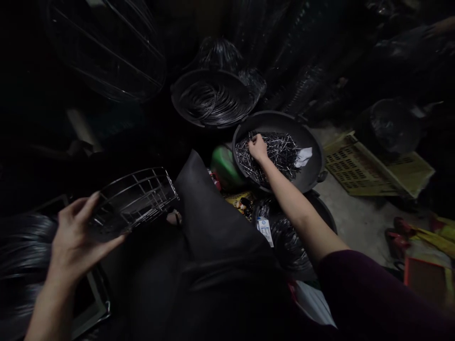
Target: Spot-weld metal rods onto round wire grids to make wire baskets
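From where I stand, the person's left hand point(76, 237) is raised at the lower left, its fingers point(84, 207) curled loosely around the lower edge of a small wire basket point(133, 203), which tilts up toward the middle of the room. The right arm reaches across a dark cloth point(216, 227), and the right hand point(258, 148) comes down into a black rubber basin point(280, 115) heaped with steel nails point(275, 152). Its fingers point(251, 139) are drawn narrow and touch the pile, though I cannot tell whether they have hold of a nail. A scrap of white paper point(303, 157) lies on the nails by the basin's far side. Just behind that basin sits a second black basin point(185, 97) holding a coil of dark wire point(209, 102). A green plastic container point(223, 166) stands beside the nail basin, and a bundle of black wire point(287, 241) with a white label point(265, 231) lies below it. Off to the right, a yellow plastic crate point(359, 166) leans on the concrete floor point(355, 225).
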`<state>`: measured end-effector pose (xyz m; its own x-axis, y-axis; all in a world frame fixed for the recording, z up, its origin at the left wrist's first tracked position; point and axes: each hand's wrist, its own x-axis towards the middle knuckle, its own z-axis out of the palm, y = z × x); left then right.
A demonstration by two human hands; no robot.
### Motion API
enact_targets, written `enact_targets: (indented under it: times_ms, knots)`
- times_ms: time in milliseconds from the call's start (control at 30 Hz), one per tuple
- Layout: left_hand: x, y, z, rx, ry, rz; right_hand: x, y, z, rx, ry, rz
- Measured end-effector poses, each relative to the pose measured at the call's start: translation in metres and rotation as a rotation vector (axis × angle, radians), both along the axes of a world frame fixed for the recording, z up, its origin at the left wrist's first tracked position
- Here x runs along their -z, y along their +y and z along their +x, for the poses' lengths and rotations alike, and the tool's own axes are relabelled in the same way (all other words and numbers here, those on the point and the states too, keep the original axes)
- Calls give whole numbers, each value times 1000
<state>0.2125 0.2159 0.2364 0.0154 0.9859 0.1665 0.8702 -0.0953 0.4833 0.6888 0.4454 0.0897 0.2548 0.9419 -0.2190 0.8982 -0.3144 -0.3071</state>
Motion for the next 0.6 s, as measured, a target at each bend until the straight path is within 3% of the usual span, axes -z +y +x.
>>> enact_targets:
  times_ms: [100,167,300,433,533,600]
  knots:
    - [43,8,0,67,63,35,2,-18,-3,-46,4,-20]
    - [55,10,2,102,73,61,7,-27,-10,-61,9,-64]
    - [58,5,8,122,81,68,12,-34,-22,-49,26,-101]
    - [64,-2,12,59,70,-44,6,-32,-5,-154,160,86]
    - [67,-3,13,14,27,-79,-14,-40,5,-329,428,372]
    - [65,-4,13,23,-15,-73,-38,-58,-10,-375,592,365]
